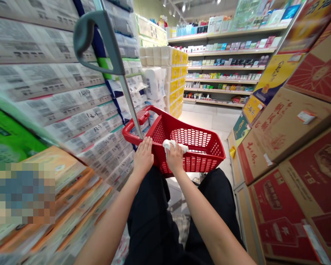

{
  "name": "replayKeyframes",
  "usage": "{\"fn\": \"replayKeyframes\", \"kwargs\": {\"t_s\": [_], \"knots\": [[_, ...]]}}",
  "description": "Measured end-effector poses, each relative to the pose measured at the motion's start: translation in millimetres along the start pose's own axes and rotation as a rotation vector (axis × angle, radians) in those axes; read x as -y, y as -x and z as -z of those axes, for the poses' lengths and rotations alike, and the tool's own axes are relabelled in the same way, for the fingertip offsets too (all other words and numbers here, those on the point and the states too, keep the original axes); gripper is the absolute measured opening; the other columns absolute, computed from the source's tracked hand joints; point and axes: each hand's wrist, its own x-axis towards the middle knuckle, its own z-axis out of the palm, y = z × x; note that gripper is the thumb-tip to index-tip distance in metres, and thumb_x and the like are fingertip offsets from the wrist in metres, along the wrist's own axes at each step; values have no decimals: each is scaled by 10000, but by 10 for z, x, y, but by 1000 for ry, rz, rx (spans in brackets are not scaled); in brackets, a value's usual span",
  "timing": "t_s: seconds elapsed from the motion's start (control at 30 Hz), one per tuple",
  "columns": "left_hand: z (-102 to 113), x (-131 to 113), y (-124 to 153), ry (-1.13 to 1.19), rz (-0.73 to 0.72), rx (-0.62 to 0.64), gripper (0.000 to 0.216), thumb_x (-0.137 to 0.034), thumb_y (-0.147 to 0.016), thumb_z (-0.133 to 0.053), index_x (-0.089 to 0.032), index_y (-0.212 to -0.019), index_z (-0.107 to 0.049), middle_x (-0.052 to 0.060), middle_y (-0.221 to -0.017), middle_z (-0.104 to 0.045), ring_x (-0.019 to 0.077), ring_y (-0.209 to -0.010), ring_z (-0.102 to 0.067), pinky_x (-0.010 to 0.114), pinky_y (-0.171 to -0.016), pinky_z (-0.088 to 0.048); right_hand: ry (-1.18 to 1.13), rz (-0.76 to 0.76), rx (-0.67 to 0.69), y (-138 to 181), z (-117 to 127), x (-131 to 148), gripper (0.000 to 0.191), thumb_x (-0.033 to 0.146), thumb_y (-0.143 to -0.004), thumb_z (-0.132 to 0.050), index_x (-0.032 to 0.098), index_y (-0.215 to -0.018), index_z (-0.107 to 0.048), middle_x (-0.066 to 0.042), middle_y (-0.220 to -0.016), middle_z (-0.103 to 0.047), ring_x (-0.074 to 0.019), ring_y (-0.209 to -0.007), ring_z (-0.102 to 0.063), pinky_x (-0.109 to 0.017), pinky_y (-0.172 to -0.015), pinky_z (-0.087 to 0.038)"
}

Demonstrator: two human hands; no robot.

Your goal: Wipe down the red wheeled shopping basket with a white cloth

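Note:
A red plastic shopping basket with perforated walls stands on the floor in front of my knees. Its long metal pull rod rises at the left, topped by a grey handle. My left hand rests on the near left rim of the basket, beside the foot of the rod, with its fingers laid over the edge. A crumpled white cloth is bunched under my right hand, whose fingers press it against the near rim. The basket's inside looks bare where it shows.
Stacked plastic-wrapped packs line the left side closely. Cardboard boxes are piled close on the right. Toilet-paper packs stand beyond the basket, with stocked shelves across the back. Pale floor shows behind the basket.

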Motion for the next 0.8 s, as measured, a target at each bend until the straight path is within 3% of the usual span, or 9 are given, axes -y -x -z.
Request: {"fn": "replayKeyframes", "kwargs": {"t_s": [0.1,0.2,0.3,0.5,0.57,0.67,0.8], "knots": [[-24,2,0,28,11,-27,603,-182,-902,-430,-76,-1491,-350,149,-1545,-400,261,-1455,-334,424,-1188,-291,68,36,-16,145,160,-505,374,307,-1004,-410,135,-1300,-559,-165,-1311,-562,-268,-1200,-461,-427,-1061,-318],[-40,-4,-5,60,33,-45,559,-290,-969,-393,-97,-1491,-354,146,-1539,-410,263,-1453,-338,438,-1178,-306,110,33,-26,218,287,-782,363,311,-1002,-416,138,-1283,-568,-163,-1309,-564,-268,-1185,-471,-430,-1056,-319],[-39,-7,-7,82,40,-47,543,-335,-995,-352,-112,-1491,-361,137,-1540,-412,261,-1455,-337,440,-1176,-310,133,-68,-43,167,284,-665,354,329,-992,-432,133,-1241,-588,-177,-1290,-569,-292,-1142,-486,-461,-1030,-328],[-45,17,-11,75,17,-62,533,-320,-997,-340,-114,-1488,-370,144,-1521,-439,267,-1442,-361,453,-1167,-327,30,-90,-3,-177,-19,330,326,346,-984,-447,153,-1201,-595,-173,-1276,-573,-300,-1098,-509,-482,-1001,-357],[-45,18,-13,65,18,-57,523,-304,-997,-330,-111,-1480,-384,140,-1517,-446,261,-1439,-368,445,-1168,-329,-7,-92,-3,-239,-87,521,319,346,-988,-437,160,-1187,-601,-168,-1262,-580,-296,-1091,-517,-476,-994,-363],[-46,2,-13,61,32,-38,524,-304,-998,-329,-101,-1477,-386,143,-1525,-434,257,-1448,-352,445,-1172,-326,-15,-29,2,-197,-94,433,343,344,-997,-415,157,-1228,-586,-166,-1272,-578,-282,-1090,-516,-450,-993,-361],[-63,-31,-11,63,62,-41,524,-304,-1001,-326,-84,-1473,-384,150,-1530,-423,255,-1462,-323,441,-1181,-310,65,15,2,18,59,-216,361,329,-1002,-412,144,-1268,-571,-160,-1287,-578,-270,-1128,-491,-429,-1015,-333]]}}
